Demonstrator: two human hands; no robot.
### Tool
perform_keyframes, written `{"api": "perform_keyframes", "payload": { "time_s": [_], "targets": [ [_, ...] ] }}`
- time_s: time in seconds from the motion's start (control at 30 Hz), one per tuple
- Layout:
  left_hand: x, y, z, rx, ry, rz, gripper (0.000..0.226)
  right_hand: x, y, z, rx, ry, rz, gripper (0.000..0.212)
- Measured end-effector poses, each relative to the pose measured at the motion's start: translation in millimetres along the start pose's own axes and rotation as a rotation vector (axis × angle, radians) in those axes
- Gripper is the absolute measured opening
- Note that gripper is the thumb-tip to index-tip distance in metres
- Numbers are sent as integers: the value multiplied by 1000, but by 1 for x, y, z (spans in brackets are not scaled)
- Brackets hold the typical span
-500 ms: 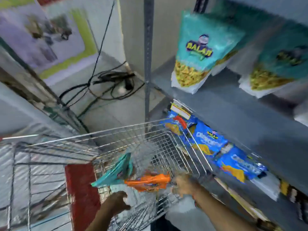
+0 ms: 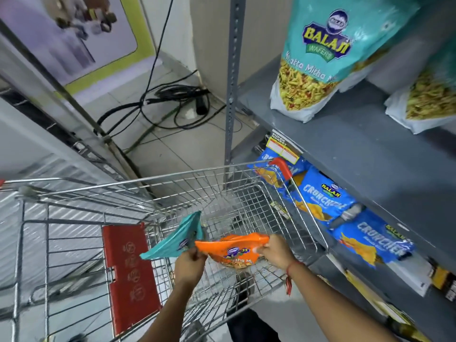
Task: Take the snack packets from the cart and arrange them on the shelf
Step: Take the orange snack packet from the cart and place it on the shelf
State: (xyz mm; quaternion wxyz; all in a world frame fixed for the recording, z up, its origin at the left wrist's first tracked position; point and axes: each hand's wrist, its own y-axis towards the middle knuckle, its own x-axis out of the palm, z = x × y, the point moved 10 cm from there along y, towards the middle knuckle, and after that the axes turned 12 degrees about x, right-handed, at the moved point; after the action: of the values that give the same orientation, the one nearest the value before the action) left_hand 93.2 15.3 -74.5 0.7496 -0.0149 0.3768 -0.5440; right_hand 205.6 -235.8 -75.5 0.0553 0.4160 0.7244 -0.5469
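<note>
- Head view: the cart [image 2: 222,193] is taken as the landmark; both hands are seen low inside its basket, near the handle end.
- The left hand [image 2: 190,264] is seen clenched on two things at once: the lower corner of a teal packet [image 2: 177,239], which stands tilted up toward the cart's far wall, and the left edge of an orange packet [image 2: 234,249].
- The right hand [image 2: 276,251] is clenched on the right edge of the orange packet, so that packet is held stretched between the two hands, just above the cart's wire floor.
- No other packets can be made out in the cart; its floor is partly hidden by the hands.
- The shelf [image 2: 350,154] lies just to the right of the cart, with teal packets stood upright on its upper board and blue packets on the board below, level with the cart's rim.
- Judged step: lifting the held packets clear of the cart.
- To do it well, the packets would best be raised straight up past the right rim before being swung over, so no corner is snagged in the wire.
- The left grip, shared between two packets, is judged the weak point; the teal one could slip.
</note>
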Motion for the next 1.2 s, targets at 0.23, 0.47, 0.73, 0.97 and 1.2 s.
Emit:
{"api": "perform_keyframes", "payload": {
  "time_s": [0.23, 0.47, 0.73, 0.97, 1.2],
  "targets": [
    [-30, -21, 88, 248, -304, 6, 24, -64, -78, -21, -81, 299, 192, 33],
    [-102, -73, 267, 724, -402, 81, 16, -159, -238, -46, -220, 527, 519, 28],
    [-163, -173, 458, 1090, -479, -55, 19, -278, -442, -64, -404, 654, 858, 4],
    [-185, -265, 569, 1297, -529, -144, 18, -346, -564, -54, -506, 701, 1028, 4],
    [-171, -287, 587, 1325, -504, -169, 20, -355, -580, -29, -474, 751, 1082, 4]
  ]
}}
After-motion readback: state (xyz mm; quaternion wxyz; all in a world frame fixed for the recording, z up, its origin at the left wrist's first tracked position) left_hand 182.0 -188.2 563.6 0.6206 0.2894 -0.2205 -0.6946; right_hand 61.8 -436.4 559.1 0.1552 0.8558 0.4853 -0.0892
